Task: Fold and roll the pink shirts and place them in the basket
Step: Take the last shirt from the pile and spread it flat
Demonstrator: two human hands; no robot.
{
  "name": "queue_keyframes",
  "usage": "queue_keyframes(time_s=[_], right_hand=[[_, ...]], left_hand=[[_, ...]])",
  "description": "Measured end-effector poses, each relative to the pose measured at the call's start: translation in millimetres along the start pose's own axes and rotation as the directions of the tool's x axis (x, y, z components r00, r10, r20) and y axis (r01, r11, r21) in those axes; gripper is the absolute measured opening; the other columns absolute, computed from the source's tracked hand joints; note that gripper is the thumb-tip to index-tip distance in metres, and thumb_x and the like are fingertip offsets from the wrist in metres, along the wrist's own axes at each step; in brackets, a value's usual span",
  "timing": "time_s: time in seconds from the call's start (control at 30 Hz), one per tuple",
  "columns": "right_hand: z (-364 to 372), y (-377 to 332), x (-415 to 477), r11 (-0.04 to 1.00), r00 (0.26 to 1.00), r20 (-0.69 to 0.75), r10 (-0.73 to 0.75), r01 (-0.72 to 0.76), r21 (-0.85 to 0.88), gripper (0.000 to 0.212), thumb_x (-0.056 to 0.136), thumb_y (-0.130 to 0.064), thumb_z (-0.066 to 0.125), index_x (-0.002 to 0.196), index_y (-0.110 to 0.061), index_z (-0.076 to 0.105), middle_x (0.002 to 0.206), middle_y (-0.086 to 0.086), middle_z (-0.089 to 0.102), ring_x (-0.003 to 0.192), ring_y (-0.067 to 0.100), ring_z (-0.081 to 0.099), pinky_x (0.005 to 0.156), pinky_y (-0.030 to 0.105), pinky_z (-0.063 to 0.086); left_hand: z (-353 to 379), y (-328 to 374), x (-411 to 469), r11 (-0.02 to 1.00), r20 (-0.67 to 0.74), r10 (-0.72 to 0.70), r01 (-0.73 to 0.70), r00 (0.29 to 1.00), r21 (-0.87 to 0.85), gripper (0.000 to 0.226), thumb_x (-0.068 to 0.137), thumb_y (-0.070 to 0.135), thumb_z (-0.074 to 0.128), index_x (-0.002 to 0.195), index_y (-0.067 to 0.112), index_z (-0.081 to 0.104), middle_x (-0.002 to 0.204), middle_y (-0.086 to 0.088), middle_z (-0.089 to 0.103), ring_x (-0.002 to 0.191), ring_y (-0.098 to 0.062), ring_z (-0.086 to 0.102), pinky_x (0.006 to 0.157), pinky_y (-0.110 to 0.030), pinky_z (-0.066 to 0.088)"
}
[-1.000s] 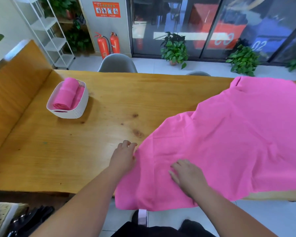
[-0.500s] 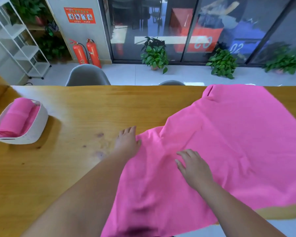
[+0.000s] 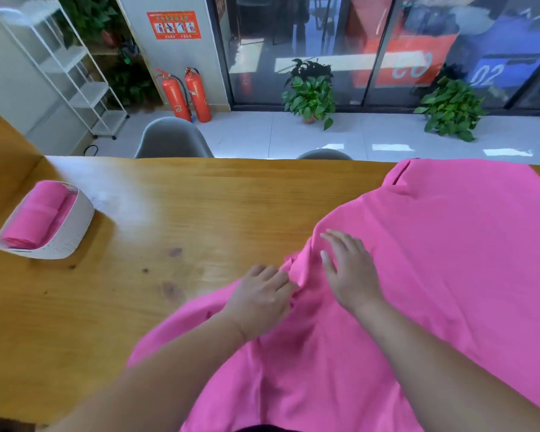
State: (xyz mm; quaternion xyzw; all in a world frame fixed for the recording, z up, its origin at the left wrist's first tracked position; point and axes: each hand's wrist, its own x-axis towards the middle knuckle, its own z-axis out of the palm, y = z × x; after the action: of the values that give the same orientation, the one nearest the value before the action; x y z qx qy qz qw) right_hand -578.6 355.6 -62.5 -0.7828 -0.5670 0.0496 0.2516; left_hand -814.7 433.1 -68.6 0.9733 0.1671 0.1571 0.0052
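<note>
I am leaning over the wooden desk point(image 3: 200, 213) with both hands on a pink shirt point(image 3: 434, 275) that is lying spread across the desk's right half, from about 1 o'clock down to 5 o'clock, its near edge hanging over the desk's front edge toward me. My left hand point(image 3: 262, 299) is lying knuckles up at the shirt's left border, its fingers curled into a bunched ridge of fabric; its grip is pinching that fold of the shirt. My right hand point(image 3: 349, 272) is just beside it at about 1 o'clock from it, palm down on the cloth with the fingers spread and extended, so its grip is loose and holding nothing, only pressing flat. The fabric between the two hands is rising in a small wrinkled peak. Well apart from the shirt, at about 9 o'clock on the desk, a white basket point(image 3: 72, 232) is standing with rolled pink shirts point(image 3: 35, 218) lying inside it. Beyond the far edge of the desk, at 12 o'clock, a grey chair point(image 3: 172, 140) is standing on the tiled floor.
</note>
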Motion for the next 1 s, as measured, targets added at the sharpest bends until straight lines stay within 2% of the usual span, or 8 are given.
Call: queue_keyframes(time_s=[0.07, 0.13, 0.27, 0.37, 0.47, 0.57, 0.73, 1.0], right_hand=[[4.6, -7.0, 11.0, 0.997, 0.995, 0.063, -0.078, 0.077, 0.017, 0.043, 0.107, -0.032, 0.044, 0.144, -0.02, 0.061, 0.148, -0.001, 0.06, 0.138, 0.021, 0.05, 0.118, 0.04, 0.038], [12.8, -9.2, 13.1, 0.992, 0.962, 0.25, -0.11, 0.12, -0.027, 0.055, 0.104, -0.043, 0.031, 0.149, -0.024, 0.057, 0.151, -0.004, 0.059, 0.14, 0.019, 0.051, 0.118, 0.04, 0.038], [32.8, 2.0, -3.5, 0.958, 0.89, 0.456, -0.015, 0.143, -0.247, 0.056, 0.105, -0.053, 0.034, 0.155, -0.03, 0.046, 0.149, -0.007, 0.059, 0.136, 0.02, 0.054, 0.11, 0.042, 0.042], [39.0, 1.9, -12.0, 0.946, 0.894, 0.446, 0.038, 0.111, -0.303, 0.047, 0.106, -0.049, 0.043, 0.148, -0.03, 0.051, 0.14, -0.006, 0.062, 0.129, 0.021, 0.057, 0.105, 0.042, 0.044], [40.6, -0.3, -14.2, 0.939, 0.903, 0.428, 0.03, 0.122, -0.323, 0.04, 0.107, -0.047, 0.042, 0.14, -0.031, 0.058, 0.133, -0.007, 0.064, 0.122, 0.021, 0.059, 0.103, 0.041, 0.044], [39.5, 0.0, -16.7, 0.953, 0.906, 0.422, 0.027, 0.104, -0.286, 0.038, 0.108, -0.042, 0.041, 0.139, -0.031, 0.061, 0.133, -0.008, 0.064, 0.123, 0.02, 0.059, 0.106, 0.041, 0.043], [37.9, 6.4, -22.9, 0.961, 0.937, 0.351, -0.002, 0.099, -0.259, 0.038, 0.104, -0.039, 0.045, 0.132, -0.03, 0.068, 0.127, -0.011, 0.068, 0.12, 0.016, 0.061, 0.105, 0.04, 0.047], [50.5, -1.2, 9.0, 0.956, 0.94, 0.34, 0.028, 0.074, -0.284, 0.052, 0.102, -0.046, 0.037, 0.143, -0.024, 0.062, 0.147, -0.003, 0.06, 0.14, 0.022, 0.05, 0.117, 0.045, 0.039]], left_hand=[[19.3, 19.0, -24.7, 0.999, 0.2, 0.047, -0.047, 0.979, -0.005, 0.015, 0.09, 0.033, 0.06, 0.099, 0.024, 0.068, 0.088, 0.003, 0.065, 0.076, -0.025, 0.062, 0.067, -0.039, 0.051], [35.1, 28.5, -43.5, 0.998, 0.322, -0.032, 0.046, 0.946, -0.036, 0.021, 0.097, 0.037, 0.055, 0.109, 0.025, 0.069, 0.092, 0.003, 0.069, 0.075, -0.026, 0.068, 0.062, -0.038, 0.056], [28.5, 25.1, -38.0, 0.931, 0.165, -0.336, 0.353, 0.927, -0.088, 0.025, 0.096, 0.029, 0.054, 0.117, 0.027, 0.068, 0.094, 0.004, 0.067, 0.067, -0.025, 0.067, 0.047, -0.036, 0.047], [23.6, 5.8, -19.6, 0.857, 0.084, -0.502, 0.508, 0.861, -0.086, 0.032, 0.093, 0.023, 0.056, 0.122, 0.026, 0.069, 0.103, 0.004, 0.066, 0.084, -0.026, 0.064, 0.066, -0.041, 0.051], [22.4, -20.6, 6.4, 0.795, 0.241, -0.583, 0.606, 0.776, -0.031, 0.05, 0.093, 0.017, 0.054, 0.142, 0.028, 0.061, 0.134, 0.007, 0.064, 0.12, -0.027, 0.055, 0.095, -0.043, 0.05], [29.3, -32.9, 28.6, 0.837, 0.482, -0.456, 0.545, 0.748, -0.054, 0.066, 0.099, 0.015, 0.048, 0.162, 0.026, 0.035, 0.163, 0.008, 0.044, 0.152, -0.026, 0.031, 0.118, -0.045, 0.035], [45.6, -38.0, 36.6, 0.95, 0.592, -0.227, 0.311, 0.773, -0.042, 0.066, 0.105, 0.024, 0.038, 0.168, 0.019, 0.02, 0.168, 0.0, 0.038, 0.16, -0.024, 0.019, 0.127, -0.043, 0.019], [51.2, -100.3, 33.2, 0.924, 0.545, -0.354, 0.374, 0.76, 0.079, 0.073, 0.099, 0.046, 0.01, 0.168, 0.021, 0.019, 0.168, 0.002, 0.038, 0.161, -0.027, 0.018, 0.13, -0.048, 0.015]])
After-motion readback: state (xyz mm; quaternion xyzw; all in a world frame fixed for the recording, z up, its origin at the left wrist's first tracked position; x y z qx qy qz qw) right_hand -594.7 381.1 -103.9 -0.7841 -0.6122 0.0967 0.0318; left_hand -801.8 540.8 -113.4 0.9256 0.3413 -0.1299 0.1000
